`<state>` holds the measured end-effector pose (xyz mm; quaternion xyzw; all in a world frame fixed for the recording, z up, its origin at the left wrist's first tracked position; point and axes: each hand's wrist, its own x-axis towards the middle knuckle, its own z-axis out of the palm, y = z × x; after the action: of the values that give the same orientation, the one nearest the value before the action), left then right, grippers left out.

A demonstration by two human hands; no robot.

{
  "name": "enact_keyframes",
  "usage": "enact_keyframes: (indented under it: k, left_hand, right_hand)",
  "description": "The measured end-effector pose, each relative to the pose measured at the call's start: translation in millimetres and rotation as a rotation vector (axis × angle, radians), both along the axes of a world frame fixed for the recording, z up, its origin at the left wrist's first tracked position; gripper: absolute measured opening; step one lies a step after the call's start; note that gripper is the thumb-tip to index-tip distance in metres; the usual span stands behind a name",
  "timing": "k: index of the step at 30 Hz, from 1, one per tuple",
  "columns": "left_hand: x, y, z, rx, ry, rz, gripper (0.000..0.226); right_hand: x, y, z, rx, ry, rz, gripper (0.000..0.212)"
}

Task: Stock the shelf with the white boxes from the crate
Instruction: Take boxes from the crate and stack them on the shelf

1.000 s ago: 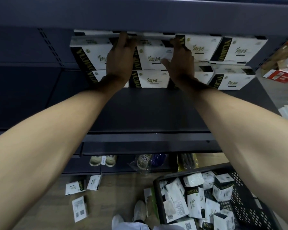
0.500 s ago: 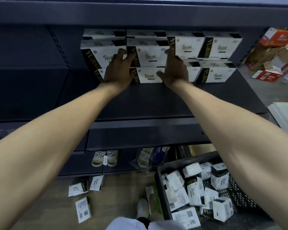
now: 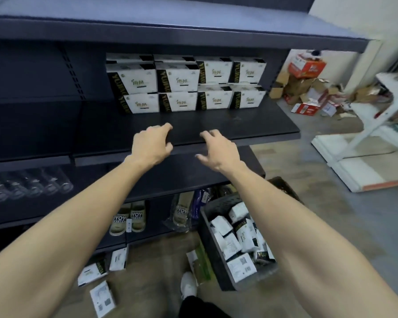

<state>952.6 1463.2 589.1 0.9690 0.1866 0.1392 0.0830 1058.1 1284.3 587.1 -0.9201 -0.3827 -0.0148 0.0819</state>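
Observation:
Several white boxes with black bands [image 3: 184, 84] stand stacked in rows at the back of a dark shelf [image 3: 251, 127]. My left hand [image 3: 151, 144] and my right hand [image 3: 218, 149] hover over the shelf's front edge, fingers spread and curled, holding nothing. Both are well clear of the stacked boxes. A dark plastic crate [image 3: 218, 267] sits on the floor at lower right, with several more white boxes [image 3: 240, 237] lying loose inside it.
A few white boxes [image 3: 101, 294] lie on the floor at lower left. Sandals [image 3: 129, 218] and packaged goods sit on the bottom shelf, glasses [image 3: 28, 183] on a left shelf. Torn cartons [image 3: 308, 88] litter the floor at right beside a white rack [image 3: 377, 125].
Both hands have let go of the stacked boxes and pulled back to the shelf's front edge. The view has backed away and swung right.

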Motion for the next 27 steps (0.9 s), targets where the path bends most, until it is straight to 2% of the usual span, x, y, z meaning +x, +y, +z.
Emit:
enact_keyframes:
  k: [7, 12, 16, 20, 27]
  left_hand:
    - [-46.8, -101.4, -66.8, -0.11, 0.07, -0.034, 0.046]
    - [-73.7, -171.3, -113.5, -0.087, 0.191, -0.027, 0.031]
    - [-76.5, -216.2, -134.3, -0.108, 0.257, -0.022, 0.028]
    - [-76.3, -276.1, -152.2, -0.247, 0.259, 0.079, 0.022]
    - [-68.5, -371.7, -178.2, -0.401, 0.305, 0.254, 0.035]
  right_hand:
    - [-70.7, -82.9, -63.1, -0.016, 0.162, -0.13, 0.064]
    - [-99.5, -141.0, -107.5, -0.061, 0.258, -0.214, 0.06]
    - [-113.9, -185.4, -136.6, -0.037, 0.325, -0.27, 0.056]
    - [-108.8, -240.9, -155.0, -0.009, 0.386, -0.279, 0.054]
    - [-59.6, -336.6, -166.2, -0.036, 0.403, -0.241, 0.059]
